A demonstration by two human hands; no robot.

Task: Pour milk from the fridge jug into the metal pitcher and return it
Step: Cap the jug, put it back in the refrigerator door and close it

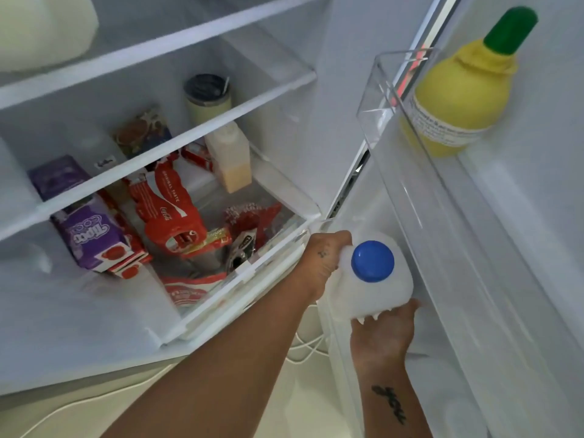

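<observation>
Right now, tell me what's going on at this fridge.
A person stands at the open fridge with both hands on a white milk jug with a blue cap, down at the lower door shelf. The left hand grips its far side; the right hand holds the near side. Whether the jug is going in or coming out can't be told. A yellow bottle sits in the upper door bin.

At lower right of the frame the milk jug (373, 279) sits between both hands, left hand (322, 260) left of it, right hand (384, 333) below. The drawer (221, 298) lies left, the lemon-shaped bottle (461, 96) upper right in the door bin (379, 99).
</observation>
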